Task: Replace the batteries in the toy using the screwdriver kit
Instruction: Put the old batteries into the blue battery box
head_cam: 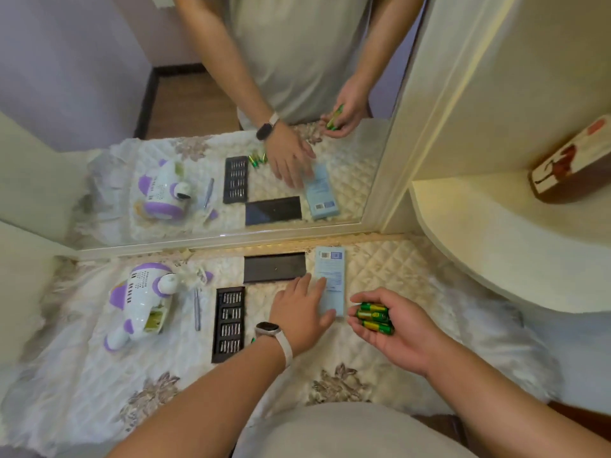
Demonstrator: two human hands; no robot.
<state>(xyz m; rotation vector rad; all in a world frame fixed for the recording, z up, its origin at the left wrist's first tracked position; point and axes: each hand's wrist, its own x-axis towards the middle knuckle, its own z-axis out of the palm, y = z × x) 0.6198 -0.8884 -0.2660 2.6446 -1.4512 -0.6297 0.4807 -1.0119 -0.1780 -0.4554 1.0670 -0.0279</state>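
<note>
Several green batteries (375, 317) sit in the cupped right hand (393, 328), fingers curled loosely around them, palm up. Looks like three or four; exact count unclear. My read: palm is serving as a tray so they don't roll off across the quilted cloth (380, 269).

Left hand (302, 309) lies flat, fingers spread, tips resting on the pale blue box (329, 280). Not pinching anything. Probably steadying or about to pick up the box, likely the kit's sleeve or battery packaging; can't tell which.

Toy (140, 302), a white and purple plane, lies on its side at the left of the desk, well apart from both hands. Battery bay faces out, cover off, something yellow-green visible inside; whether those are old cells, cannot tell.

Screwdriver (197, 309) lies between toy and bit tray (229, 323), handy for the cover screw later. Black lid (274, 267) is parked by the mirror (215, 127), just beside the box.

Watch (268, 329) on left wrist.

Writing: box has small print and a barcode-type label near its far end, unreadable. Batteries show a yellow band, brand not legible.

Judgement: cover-off stage; cells go in next, then cover and screw.
</note>
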